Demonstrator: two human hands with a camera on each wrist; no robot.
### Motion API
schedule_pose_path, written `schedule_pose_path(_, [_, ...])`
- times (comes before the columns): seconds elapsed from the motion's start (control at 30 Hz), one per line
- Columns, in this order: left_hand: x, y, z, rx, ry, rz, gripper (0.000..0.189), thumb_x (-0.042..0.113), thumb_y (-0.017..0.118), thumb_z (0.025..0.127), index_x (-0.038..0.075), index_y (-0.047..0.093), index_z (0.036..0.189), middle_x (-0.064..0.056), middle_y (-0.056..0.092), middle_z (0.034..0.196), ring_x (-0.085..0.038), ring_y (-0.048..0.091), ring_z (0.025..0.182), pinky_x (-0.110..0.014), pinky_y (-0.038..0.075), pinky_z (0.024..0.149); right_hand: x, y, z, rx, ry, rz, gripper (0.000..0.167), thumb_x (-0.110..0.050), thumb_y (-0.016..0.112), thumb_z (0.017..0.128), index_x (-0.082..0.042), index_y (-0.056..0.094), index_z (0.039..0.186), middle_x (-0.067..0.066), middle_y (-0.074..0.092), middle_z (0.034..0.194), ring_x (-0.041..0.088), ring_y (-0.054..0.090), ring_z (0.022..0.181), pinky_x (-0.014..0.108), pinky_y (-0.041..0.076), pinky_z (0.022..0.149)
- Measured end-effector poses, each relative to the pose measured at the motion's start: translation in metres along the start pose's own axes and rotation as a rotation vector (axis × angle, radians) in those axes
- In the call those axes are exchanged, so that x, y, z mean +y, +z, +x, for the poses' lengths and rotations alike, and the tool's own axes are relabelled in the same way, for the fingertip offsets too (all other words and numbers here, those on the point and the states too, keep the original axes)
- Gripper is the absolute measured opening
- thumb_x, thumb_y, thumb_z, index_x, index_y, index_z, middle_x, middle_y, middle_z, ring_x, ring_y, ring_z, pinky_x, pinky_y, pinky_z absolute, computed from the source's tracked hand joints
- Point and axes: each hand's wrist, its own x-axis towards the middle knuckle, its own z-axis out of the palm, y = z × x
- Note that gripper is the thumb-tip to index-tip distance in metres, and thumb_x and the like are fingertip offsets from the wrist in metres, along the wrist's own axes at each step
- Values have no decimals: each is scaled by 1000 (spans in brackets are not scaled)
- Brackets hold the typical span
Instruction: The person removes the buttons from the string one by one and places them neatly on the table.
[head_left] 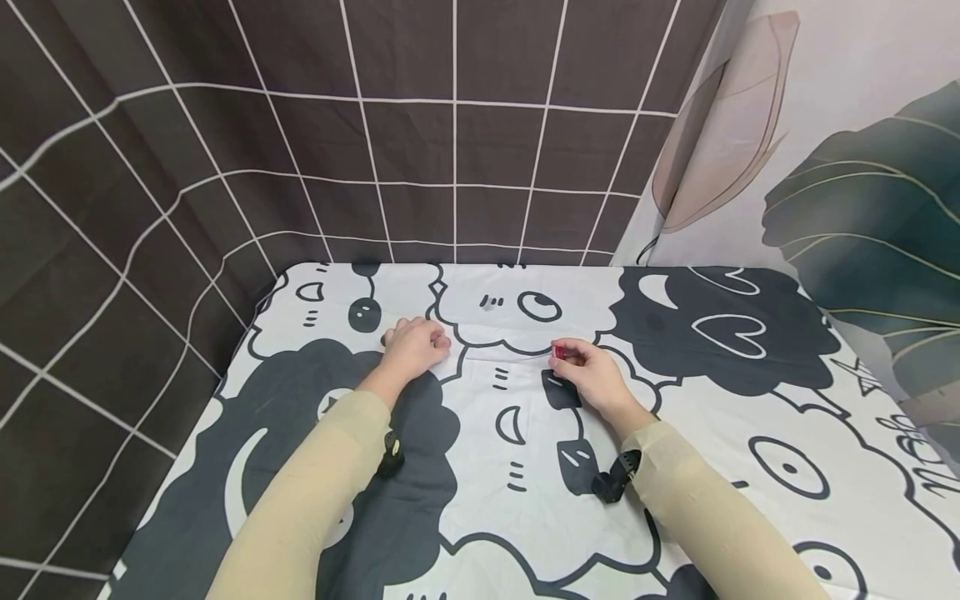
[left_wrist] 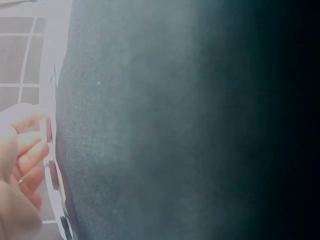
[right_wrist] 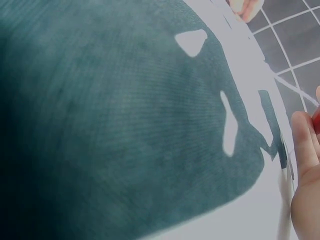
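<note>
My right hand (head_left: pixel 592 375) pinches a small red piece (head_left: pixel 558 352) between thumb and fingertips, close over the printed cloth (head_left: pixel 525 517). Most of the piece is hidden by the fingers, and I cannot tell its kind. In the right wrist view only a bit of red (right_wrist: pixel 316 121) shows by the fingers at the right edge. Farther left, my left hand (head_left: pixel 414 350) is low over the cloth with its fingers loosely bent. The left wrist view has those fingers (left_wrist: pixel 31 162) at its left edge, with nothing seen between them and the thumb.
The cloth with black and white cartoon faces covers the whole surface. Behind it and to the left hangs a dark curtain (head_left: pixel 495 142) with white grid lines. A leaf-patterned panel (head_left: pixel 847 67) stands at the right. Both wrists carry black straps (head_left: pixel 626 471).
</note>
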Motion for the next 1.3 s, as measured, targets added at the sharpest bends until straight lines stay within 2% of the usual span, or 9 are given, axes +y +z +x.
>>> schedule_pose_path(0.07, [0, 0, 0, 9, 4, -14, 28, 27, 63, 84, 12, 65, 107, -4, 56, 98, -26, 45, 95, -43, 33, 83, 1, 0, 1, -3, 0, -1, 36, -9, 63, 88, 7, 57, 120, 19, 64, 101, 16, 59, 83, 14, 45, 69])
schedule_pose_path(0.3, [1, 0, -2, 29, 7, -45, 37, 31, 67, 82, 11, 65, 113, -6, 59, 108, -28, 46, 100, -45, 34, 86, 42, 4, 19, -5, 7, 5, 40, -21, 68, 86, -3, 60, 121, 11, 65, 101, 16, 61, 85, 18, 48, 71])
schedule_pose_path(0.47, [2, 0, -2, 32, 1, -67, 41, 32, 68, 82, 11, 64, 117, -7, 59, 112, -28, 47, 101, -45, 33, 87, 42, 4, 19, -5, 19, 7, 40, -22, 68, 86, -3, 60, 121, 12, 65, 101, 17, 61, 86, 18, 48, 71])
schedule_pose_path(0.67, [2, -1, -3, 33, -2, -76, 40, 31, 67, 82, 11, 64, 116, -6, 60, 110, -27, 46, 100, -44, 33, 86, 42, 4, 20, -7, 17, 12, 42, -22, 67, 86, -2, 59, 122, 12, 65, 103, 15, 61, 86, 17, 47, 71])
schedule_pose_path(0.9, [6, 0, -2, 46, 11, -97, 35, 30, 68, 80, 13, 66, 110, -1, 60, 97, -26, 47, 98, -44, 32, 85, 39, 3, 19, -2, 17, -13, 40, -22, 67, 85, -4, 60, 121, 10, 65, 101, 18, 60, 86, 20, 48, 72])
schedule_pose_path(1.03, [9, 2, -2, 44, 6, -109, 33, 31, 69, 80, 13, 66, 108, 0, 60, 96, -25, 46, 97, -43, 31, 86, 40, 3, 19, 0, 13, -13, 39, -22, 68, 84, -6, 61, 119, 9, 65, 100, 20, 60, 86, 21, 48, 71])
schedule_pose_path(1.3, [18, 2, -4, 8, 17, -141, 43, 32, 69, 82, 10, 63, 118, -1, 58, 96, -24, 46, 96, -41, 33, 83, 40, 3, 19, -5, 0, 10, 37, -19, 69, 84, -5, 62, 118, 10, 65, 98, 20, 59, 85, 20, 48, 70])
